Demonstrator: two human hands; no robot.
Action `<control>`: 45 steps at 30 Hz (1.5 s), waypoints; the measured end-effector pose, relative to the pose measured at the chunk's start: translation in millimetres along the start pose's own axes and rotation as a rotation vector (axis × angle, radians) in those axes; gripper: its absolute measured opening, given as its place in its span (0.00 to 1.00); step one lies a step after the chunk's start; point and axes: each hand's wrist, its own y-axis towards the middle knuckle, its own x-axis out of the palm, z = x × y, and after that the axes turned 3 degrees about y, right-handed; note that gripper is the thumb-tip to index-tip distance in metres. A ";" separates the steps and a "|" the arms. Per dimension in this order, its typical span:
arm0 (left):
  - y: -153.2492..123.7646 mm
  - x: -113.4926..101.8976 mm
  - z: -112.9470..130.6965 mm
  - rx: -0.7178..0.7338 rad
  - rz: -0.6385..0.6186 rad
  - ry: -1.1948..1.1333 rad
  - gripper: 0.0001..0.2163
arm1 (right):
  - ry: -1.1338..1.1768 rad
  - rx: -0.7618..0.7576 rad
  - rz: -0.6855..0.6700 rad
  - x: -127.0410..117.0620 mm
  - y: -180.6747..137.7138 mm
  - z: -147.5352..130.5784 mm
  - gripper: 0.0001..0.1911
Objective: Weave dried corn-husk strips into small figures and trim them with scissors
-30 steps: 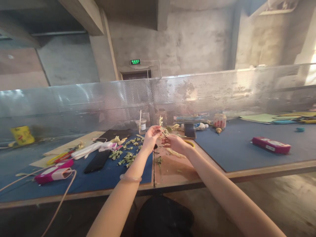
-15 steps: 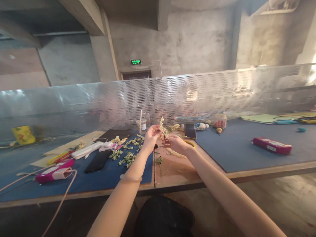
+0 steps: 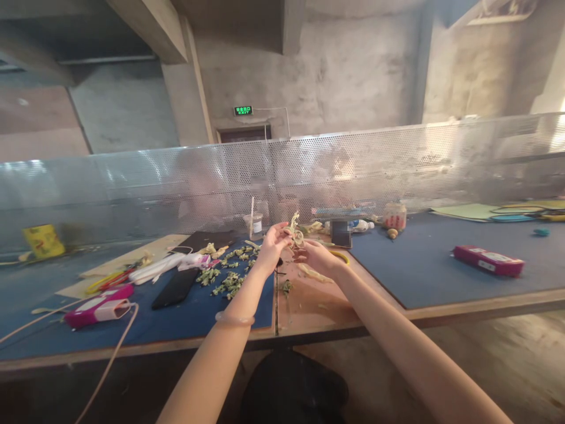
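Above the bench, my left hand [image 3: 270,252] pinches a pale green, curled leafy strip piece [image 3: 298,237] between thumb and fingers. My right hand [image 3: 318,258] is closed on the lower right side of the same piece, its fingers partly hidden. Its exact kind is too small to tell. Several similar green leafy pieces [image 3: 229,285] lie on the blue mat [image 3: 251,312] to the left. One more small green piece [image 3: 286,287] rests on the pinkish board [image 3: 309,312] below my hands, near a pale strip [image 3: 315,274].
On the left are a black phone [image 3: 175,288], a white bundle [image 3: 154,269], a magenta box [image 3: 99,306] with a cable, and a yellow box [image 3: 43,241]. Behind stand a plastic cup [image 3: 255,225] and a perforated metal screen [image 3: 309,171]. A jar [image 3: 394,217] and another magenta box [image 3: 488,261] are right.
The held piece has turned between my fingers, so a curled loop now shows on its right side. My hands have shifted only slightly.
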 end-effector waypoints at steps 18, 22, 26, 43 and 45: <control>0.2 -5.0 -3.7 -0.041 -0.011 0.251 0.16 | -0.664 -0.311 0.367 9.1 -0.9 -7.5 0.12; -0.1 -6.6 -3.1 -0.008 0.032 0.457 0.13 | -0.852 -0.394 0.426 3.6 4.5 0.3 0.09; 1.2 -7.3 -5.1 0.004 0.046 0.525 0.13 | -0.959 -0.424 0.425 1.6 6.1 4.3 0.06; 0.9 -7.7 -16.6 -0.044 0.042 0.402 0.12 | -0.987 -0.494 0.498 0.9 9.2 9.7 0.04; 0.5 -6.3 -16.5 -0.035 0.052 0.404 0.11 | -0.925 -0.492 0.496 0.5 10.0 10.4 0.05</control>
